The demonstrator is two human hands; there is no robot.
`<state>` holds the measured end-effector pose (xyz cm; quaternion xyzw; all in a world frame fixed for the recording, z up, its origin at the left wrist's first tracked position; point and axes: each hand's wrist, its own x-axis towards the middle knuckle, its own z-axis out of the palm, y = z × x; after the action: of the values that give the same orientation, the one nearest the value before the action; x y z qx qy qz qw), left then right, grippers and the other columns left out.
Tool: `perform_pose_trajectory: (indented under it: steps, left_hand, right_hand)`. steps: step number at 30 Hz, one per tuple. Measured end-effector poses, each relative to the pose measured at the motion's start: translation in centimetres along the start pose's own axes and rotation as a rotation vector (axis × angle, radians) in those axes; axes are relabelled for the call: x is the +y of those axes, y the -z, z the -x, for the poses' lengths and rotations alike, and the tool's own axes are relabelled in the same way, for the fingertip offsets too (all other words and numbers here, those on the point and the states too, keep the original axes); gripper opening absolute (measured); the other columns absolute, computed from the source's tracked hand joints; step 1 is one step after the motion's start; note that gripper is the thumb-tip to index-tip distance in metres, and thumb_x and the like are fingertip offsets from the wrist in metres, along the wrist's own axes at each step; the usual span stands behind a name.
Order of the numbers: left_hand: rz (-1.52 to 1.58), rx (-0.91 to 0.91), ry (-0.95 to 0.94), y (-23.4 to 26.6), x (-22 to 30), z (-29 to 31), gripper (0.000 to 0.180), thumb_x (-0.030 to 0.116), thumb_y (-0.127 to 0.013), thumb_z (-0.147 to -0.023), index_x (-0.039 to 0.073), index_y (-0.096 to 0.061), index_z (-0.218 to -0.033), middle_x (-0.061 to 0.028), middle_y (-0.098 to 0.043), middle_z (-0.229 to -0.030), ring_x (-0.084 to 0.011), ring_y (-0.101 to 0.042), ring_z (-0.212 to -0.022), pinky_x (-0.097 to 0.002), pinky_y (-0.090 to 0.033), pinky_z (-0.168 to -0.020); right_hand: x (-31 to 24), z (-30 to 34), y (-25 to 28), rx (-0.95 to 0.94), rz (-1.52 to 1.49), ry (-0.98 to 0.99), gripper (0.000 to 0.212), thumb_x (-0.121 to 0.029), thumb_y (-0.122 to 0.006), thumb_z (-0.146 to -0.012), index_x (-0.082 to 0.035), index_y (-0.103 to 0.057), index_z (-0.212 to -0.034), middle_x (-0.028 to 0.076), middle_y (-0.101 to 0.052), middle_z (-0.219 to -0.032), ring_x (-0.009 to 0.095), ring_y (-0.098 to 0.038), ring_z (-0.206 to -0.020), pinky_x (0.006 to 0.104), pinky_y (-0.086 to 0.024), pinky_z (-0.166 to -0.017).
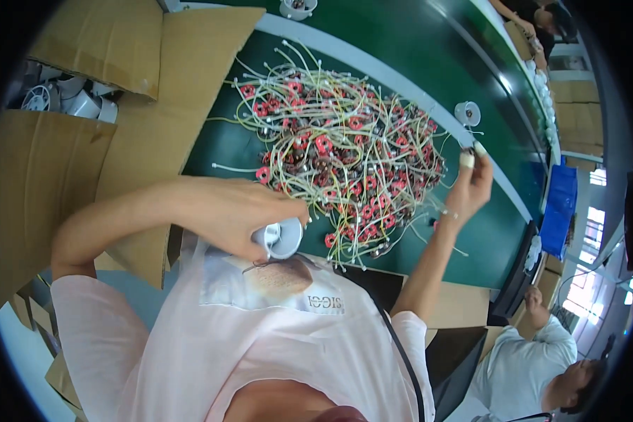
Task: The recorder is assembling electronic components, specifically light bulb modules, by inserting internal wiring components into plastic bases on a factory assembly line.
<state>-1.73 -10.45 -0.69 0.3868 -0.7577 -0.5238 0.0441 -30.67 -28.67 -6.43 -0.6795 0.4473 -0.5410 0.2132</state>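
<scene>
Your left hand (243,214) curls round a white cup (286,240) against your shirt (218,352), presumably steadying it and freeing your right hand (471,186), fingertips nearly meeting, contents unclear, beside the wired parts (344,155) heaped on the worktop (482,235).

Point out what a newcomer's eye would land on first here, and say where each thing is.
First, the big tangled heap of red parts and pale wires, spread across the middle of the green work surface. Next, the white cup-shaped part in the left hand, at the heap's lower left. Then the right hand, right of the heap, with white coverings on two fingertips.
</scene>
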Motion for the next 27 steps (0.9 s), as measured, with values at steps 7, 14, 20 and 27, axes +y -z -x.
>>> perform_pose_trajectory:
  steps: [7, 14, 20, 27]
  left_hand:
    - [0.232, 0.668, -0.264, 2.1, -1.0, 3.5, 0.052, 0.002, -0.062, -0.068, 0.008, -0.044, -0.117, -0.0085, -0.050, -0.111, -0.0217, -0.050, -0.106, -0.0323, -0.040, -0.089]
    - [0.485, 0.889, -0.216, 4.1, -4.7, 3.3, 0.059, -0.004, -0.058, -0.066, 0.008, -0.040, -0.121, -0.0054, -0.048, -0.113, -0.0151, -0.048, -0.107, -0.0287, -0.040, -0.089]
    - [0.549, 0.859, -0.218, 4.6, -6.5, 4.1, 0.061, -0.004, -0.058, -0.067, 0.006, -0.036, -0.123, -0.0055, -0.048, -0.113, -0.0133, -0.049, -0.106, -0.0268, -0.042, -0.087]
    - [0.564, 0.823, -0.331, 4.8, -7.4, 4.2, 0.062, -0.001, -0.061, -0.068, 0.004, -0.034, -0.124, -0.0057, -0.048, -0.112, -0.0119, -0.049, -0.104, -0.0249, -0.043, -0.084]
  right_hand:
    - [-10.5, -2.7, -0.2, -0.639, -0.642, -0.329, 0.033, -0.012, -0.063, -0.082, 0.003, -0.053, -0.109, 0.013, -0.059, -0.094, 0.012, -0.055, -0.066, 0.0201, -0.044, -0.051]
    - [-14.4, -3.4, -9.3, -1.046, -1.021, -0.424, 0.035, -0.017, -0.065, -0.081, 0.002, -0.050, -0.106, 0.015, -0.058, -0.087, 0.014, -0.055, -0.058, 0.0192, -0.040, -0.040]
    - [-14.8, -2.7, -12.8, -1.093, -1.382, -0.963, 0.036, -0.019, -0.064, -0.081, 0.000, -0.049, -0.107, 0.017, -0.058, -0.088, 0.015, -0.056, -0.058, 0.0206, -0.042, -0.042]
    - [-13.7, -1.7, -14.7, -1.110, -1.404, -1.099, 0.033, -0.019, -0.062, -0.082, -0.001, -0.049, -0.108, 0.016, -0.058, -0.089, 0.014, -0.055, -0.060, 0.0208, -0.040, -0.041]
